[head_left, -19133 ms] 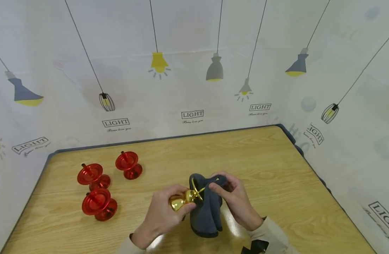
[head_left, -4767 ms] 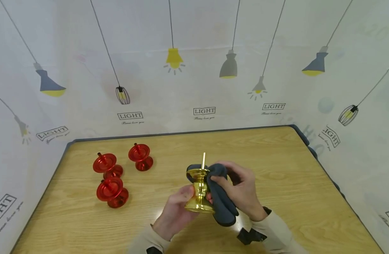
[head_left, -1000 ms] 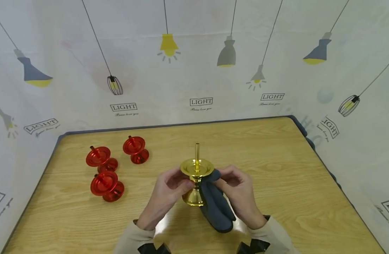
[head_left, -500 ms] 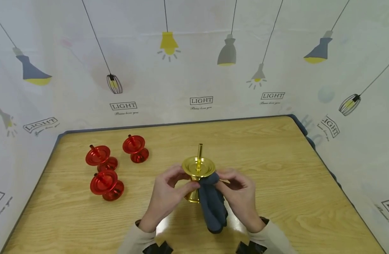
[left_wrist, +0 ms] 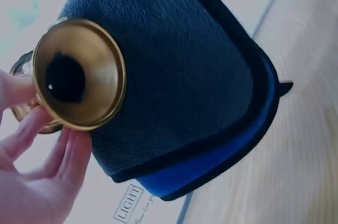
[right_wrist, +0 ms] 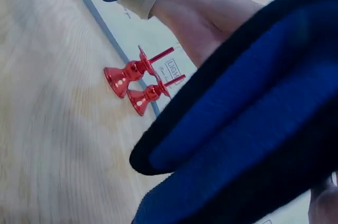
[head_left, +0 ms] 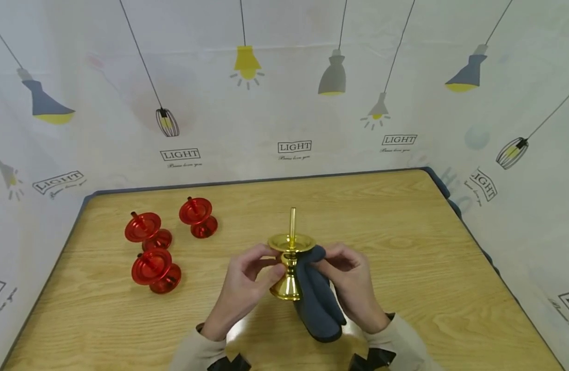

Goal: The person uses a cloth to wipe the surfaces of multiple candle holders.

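My left hand (head_left: 244, 288) pinches a shiny gold candlestick (head_left: 286, 286) at its narrow waist, thumb in front. It stands nearly upright in the air above the table, its dish and thin spike on top. My right hand (head_left: 354, 283) pinches a dark blue cloth (head_left: 319, 306) against the candlestick's right side, just under the dish. The cloth's lower part hangs loose, folded, with a black edge. In the left wrist view, the hollow underside of the base (left_wrist: 103, 71) faces the camera and the cloth spreads beside it. In the right wrist view, the cloth (right_wrist: 227, 150) hides my right fingers.
Three red candlesticks stand at the left of the wooden table (head_left: 428, 247): one at the back (head_left: 196, 212), one farther left (head_left: 143, 228) and one in front (head_left: 152, 267). A white wall covering (head_left: 247, 118) printed with lamps borders the table's back and sides.
Earlier the gold candlestick lay sideways with its spike end in the cloth; now it is upright. Over the last half second, its dish tipped away from view and the hanging cloth swung right.
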